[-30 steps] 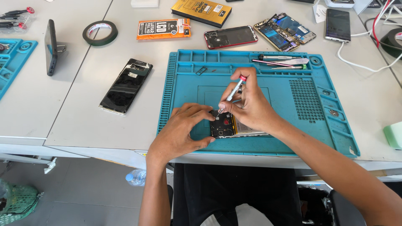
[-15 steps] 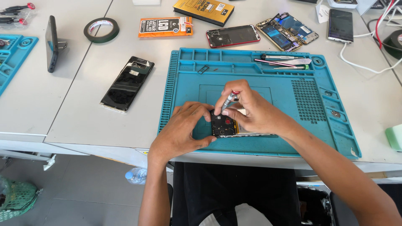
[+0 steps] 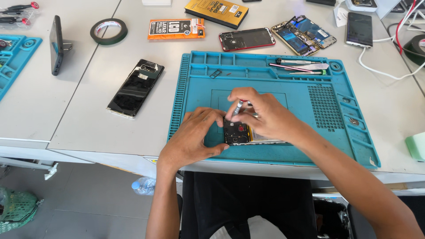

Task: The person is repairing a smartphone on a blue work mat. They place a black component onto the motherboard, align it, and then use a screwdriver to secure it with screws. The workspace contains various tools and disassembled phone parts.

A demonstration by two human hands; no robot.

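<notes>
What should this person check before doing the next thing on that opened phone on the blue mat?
1. Opened phone lies on the blue mat: ok.
2. Left hand steadies the phone at its left edge: ok.
3. Right hand grips the screwdriver: ok.
4. Screwdriver tip seated in a screw: cannot tell, the fingers hide it.
5. Tweezers within reach in the mat's top tray: ok.
6. Phone near the mat's front edge, close to the table edge: not ok.

A matt blue rubbery mat is lying on the smooth pale desk; the black phone is gleaming glossy glass.
</notes>
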